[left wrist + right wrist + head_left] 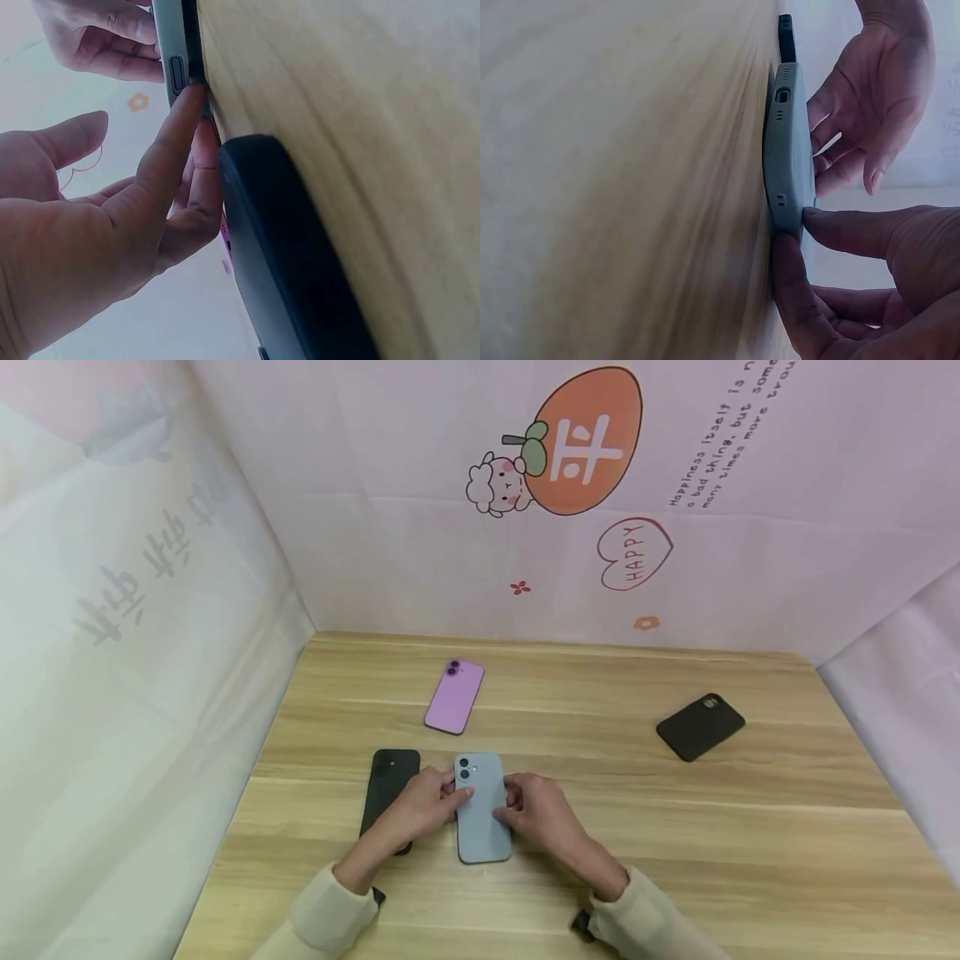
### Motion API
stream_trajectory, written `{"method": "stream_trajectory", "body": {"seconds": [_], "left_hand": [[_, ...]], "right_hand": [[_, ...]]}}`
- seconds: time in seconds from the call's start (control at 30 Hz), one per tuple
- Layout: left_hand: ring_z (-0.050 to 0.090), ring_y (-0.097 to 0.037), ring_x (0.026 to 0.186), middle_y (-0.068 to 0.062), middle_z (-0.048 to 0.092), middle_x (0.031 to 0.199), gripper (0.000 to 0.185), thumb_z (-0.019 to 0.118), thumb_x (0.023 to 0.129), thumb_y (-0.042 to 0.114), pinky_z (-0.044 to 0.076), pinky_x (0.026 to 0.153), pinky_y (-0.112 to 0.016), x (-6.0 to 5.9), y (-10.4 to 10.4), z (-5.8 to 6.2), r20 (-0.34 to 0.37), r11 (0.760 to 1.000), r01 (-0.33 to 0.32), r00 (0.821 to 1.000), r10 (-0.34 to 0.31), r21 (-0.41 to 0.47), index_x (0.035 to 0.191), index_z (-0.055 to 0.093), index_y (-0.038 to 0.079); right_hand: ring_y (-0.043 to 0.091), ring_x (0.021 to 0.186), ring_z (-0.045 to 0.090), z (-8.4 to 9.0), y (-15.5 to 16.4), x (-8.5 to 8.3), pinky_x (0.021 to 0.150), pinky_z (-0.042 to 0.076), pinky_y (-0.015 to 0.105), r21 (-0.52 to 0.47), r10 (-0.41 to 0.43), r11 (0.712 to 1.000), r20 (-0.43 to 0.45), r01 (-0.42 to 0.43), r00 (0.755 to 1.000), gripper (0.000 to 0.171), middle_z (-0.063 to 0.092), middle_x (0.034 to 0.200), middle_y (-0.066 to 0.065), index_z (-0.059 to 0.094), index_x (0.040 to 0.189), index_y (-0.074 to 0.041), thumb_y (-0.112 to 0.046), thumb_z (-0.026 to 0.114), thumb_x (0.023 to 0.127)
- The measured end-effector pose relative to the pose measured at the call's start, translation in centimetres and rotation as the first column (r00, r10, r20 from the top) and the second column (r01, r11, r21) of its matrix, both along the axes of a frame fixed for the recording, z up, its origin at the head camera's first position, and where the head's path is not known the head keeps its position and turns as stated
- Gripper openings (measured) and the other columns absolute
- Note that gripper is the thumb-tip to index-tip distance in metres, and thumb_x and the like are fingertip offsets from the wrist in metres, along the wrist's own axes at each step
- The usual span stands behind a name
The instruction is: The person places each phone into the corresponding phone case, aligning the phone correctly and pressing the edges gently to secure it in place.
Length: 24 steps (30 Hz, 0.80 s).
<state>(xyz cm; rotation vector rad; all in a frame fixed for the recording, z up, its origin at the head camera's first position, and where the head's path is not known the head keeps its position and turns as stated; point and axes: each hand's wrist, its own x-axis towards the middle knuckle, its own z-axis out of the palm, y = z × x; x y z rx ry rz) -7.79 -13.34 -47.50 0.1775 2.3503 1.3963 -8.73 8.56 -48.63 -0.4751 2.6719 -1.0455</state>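
Note:
A blue-grey phone point(482, 810) lies camera side up on the wooden table point(675, 827), near its front. My left hand point(450, 799) holds the phone's left edge. In the left wrist view the left hand point(142, 112) has its fingertips point(191, 97) pushed in where the phone point(171, 45) meets the table, with the thumb lifted off. My right hand point(508, 808) holds the right edge. In the right wrist view the right hand point(795, 231) pinches the phone point(786, 150), thumb on its back and a finger at its rim.
A black phone point(388, 777) lies just left of the blue-grey one, partly under my left wrist, and shows as the black phone point(289, 255) close up. A purple phone point(453, 696) lies further back, a black phone point(700, 726) at the right. Printed backdrop sheets wall the table.

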Motion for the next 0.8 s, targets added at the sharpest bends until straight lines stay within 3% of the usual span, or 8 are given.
{"method": "stream_trajectory", "body": {"seconds": [0.13, 0.4, 0.5, 0.63, 0.7, 0.8], "left_hand": [[0.048, -0.009, 0.058, 0.001, 0.055, 0.072, 0.024, 0.063, 0.108, 0.019, 0.036, 0.050, -0.020, 0.0, -0.1, 0.0, -0.015, 0.999, 0.010, 1.000, -0.010, -0.034, 0.115, 0.071, -0.002], [0.057, -0.012, 0.064, -0.004, 0.063, 0.079, 0.029, 0.063, 0.108, 0.020, 0.047, 0.055, -0.021, -0.1, -0.3, 0.1, 0.036, 0.998, 0.018, 0.999, -0.015, -0.058, 0.123, 0.071, -0.004], [0.057, -0.013, 0.066, -0.003, 0.063, 0.079, 0.025, 0.061, 0.109, 0.022, 0.047, 0.057, -0.022, -0.3, -0.5, 0.3, 0.047, 0.996, 0.021, 0.999, -0.017, -0.087, 0.109, 0.072, 0.000], [0.050, -0.012, 0.061, 0.000, 0.059, 0.073, 0.029, 0.061, 0.109, 0.023, 0.037, 0.053, -0.022, -0.7, -0.8, 0.7, -0.014, 0.990, 0.026, 0.999, -0.028, -0.138, 0.085, 0.064, 0.007], [0.051, -0.012, 0.063, -0.001, 0.061, 0.076, 0.025, 0.061, 0.108, 0.021, 0.038, 0.054, -0.023, -0.9, -0.9, 1.1, -0.065, 0.988, 0.006, 0.998, -0.016, -0.152, 0.090, 0.067, 0.005], [0.061, -0.016, 0.077, -0.007, 0.067, 0.091, 0.025, 0.064, 0.107, 0.022, 0.051, 0.065, -0.029, -1.3, -1.1, 1.6, -0.141, 0.980, -0.057, 0.990, 0.030, -0.193, 0.115, 0.073, -0.001]], "right_hand": [[0.009, 0.064, 0.052, 0.0, -0.1, 0.1, 0.054, 0.043, 0.021, 0.001, 0.016, 1.000, -0.014, -0.016, 1.000, 0.020, 0.058, 0.074, -0.003, 0.067, 0.086, -0.004, 0.001, 0.087, 0.084], [0.008, 0.065, 0.050, 0.1, 0.0, 0.2, 0.055, 0.041, 0.020, 0.026, 0.041, 0.999, -0.035, -0.040, 0.999, 0.024, 0.058, 0.075, -0.001, 0.065, 0.084, -0.006, -0.001, 0.088, 0.083], [0.009, 0.067, 0.051, 0.1, 0.2, 0.1, 0.057, 0.043, 0.020, 0.040, 0.053, 0.998, -0.027, -0.052, 0.998, 0.021, 0.058, 0.077, -0.001, 0.068, 0.090, -0.004, -0.004, 0.088, 0.085], [0.007, 0.069, 0.053, 0.0, 0.7, -0.1, 0.058, 0.045, 0.021, 0.050, 0.048, 0.998, 0.003, -0.048, 0.999, 0.028, 0.060, 0.079, -0.005, 0.074, 0.111, 0.002, -0.010, 0.086, 0.089], [0.006, 0.069, 0.054, 0.1, 1.2, -0.2, 0.059, 0.046, 0.021, 0.050, 0.027, 0.998, 0.011, -0.028, 1.000, 0.035, 0.061, 0.078, -0.007, 0.074, 0.119, 0.004, -0.014, 0.085, 0.091], [0.006, 0.070, 0.054, 0.2, 2.2, -0.6, 0.061, 0.047, 0.022, 0.066, -0.009, 0.998, 0.008, 0.009, 1.000, 0.035, 0.062, 0.078, -0.007, 0.074, 0.120, 0.002, -0.019, 0.083, 0.094]]}}
